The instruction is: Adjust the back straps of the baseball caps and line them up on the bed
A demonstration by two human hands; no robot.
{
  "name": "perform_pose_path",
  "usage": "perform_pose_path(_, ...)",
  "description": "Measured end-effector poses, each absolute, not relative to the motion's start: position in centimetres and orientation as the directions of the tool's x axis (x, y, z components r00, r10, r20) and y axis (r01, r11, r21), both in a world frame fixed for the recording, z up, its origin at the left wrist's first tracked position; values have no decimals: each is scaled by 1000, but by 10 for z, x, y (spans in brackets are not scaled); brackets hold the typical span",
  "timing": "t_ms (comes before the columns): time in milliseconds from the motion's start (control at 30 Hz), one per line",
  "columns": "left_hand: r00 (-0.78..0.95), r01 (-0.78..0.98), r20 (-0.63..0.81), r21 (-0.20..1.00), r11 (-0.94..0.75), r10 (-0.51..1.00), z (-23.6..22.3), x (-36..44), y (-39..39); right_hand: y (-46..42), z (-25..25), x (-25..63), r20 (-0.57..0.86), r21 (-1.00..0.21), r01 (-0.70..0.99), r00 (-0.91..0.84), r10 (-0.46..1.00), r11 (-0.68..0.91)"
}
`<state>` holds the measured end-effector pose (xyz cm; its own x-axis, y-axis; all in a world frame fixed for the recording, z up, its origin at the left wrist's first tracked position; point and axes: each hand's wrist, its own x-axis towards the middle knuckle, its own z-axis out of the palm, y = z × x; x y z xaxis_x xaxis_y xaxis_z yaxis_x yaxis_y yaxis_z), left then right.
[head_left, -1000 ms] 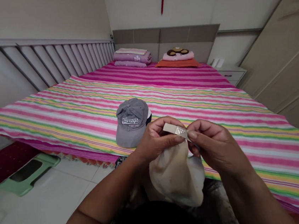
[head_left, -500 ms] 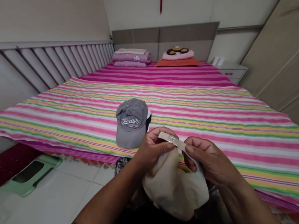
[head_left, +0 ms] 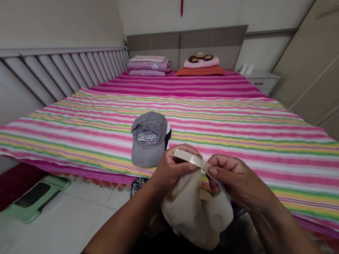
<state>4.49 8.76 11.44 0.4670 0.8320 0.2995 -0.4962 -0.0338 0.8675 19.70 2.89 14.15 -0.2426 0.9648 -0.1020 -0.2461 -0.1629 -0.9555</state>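
Cream cloth article (head_left: 197, 217) shown gathered in a loose bunch just below the hands, between the forearms; its folds concealed most of its shape, so its exact kind could not be determined. A pale strap (head_left: 189, 158) bearing a silvery textured patch was raised from its top. The left hand (head_left: 174, 169) was closed, with curled fingers and thumb gripping the cloth and the strap's middle. The right hand (head_left: 238, 180) was partly closed, its thumb and forefinger pinching the strap's lower end. Relative to the preceding view, the strap's free end was swung slightly further left and lay flatter. The area beneath the cloth was lost in shadow. Beyond the hands, a grey baseball cap (head_left: 148, 139) marked "Always" lay on a striped bedsheet (head_left: 249, 134). A green step stool (head_left: 33, 200) was seen on the tiled floor at left. Folded purple bedding (head_left: 149, 66) and a pink pillow (head_left: 201, 62) were placed near the headboard (head_left: 187, 40) at the far end.
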Motion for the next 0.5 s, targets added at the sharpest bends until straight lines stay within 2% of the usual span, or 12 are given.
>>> perform_pose_path(133, 511, -459, 299, 887, -38, 806, 115, 44, 89, 29, 142, 197, -63, -966, -230, -228, 972, -116)
perform_pose_path(333, 510, -414, 382, 894, -169, 771, 120, 42, 90, 28, 145, 197, -50, -966, -238, -227, 973, -105)
perform_pose_path(500, 475, -327, 505, 862, -388, 721, 122, 40, 90, 28, 149, 196, -29, -981, -187, -154, 988, -58)
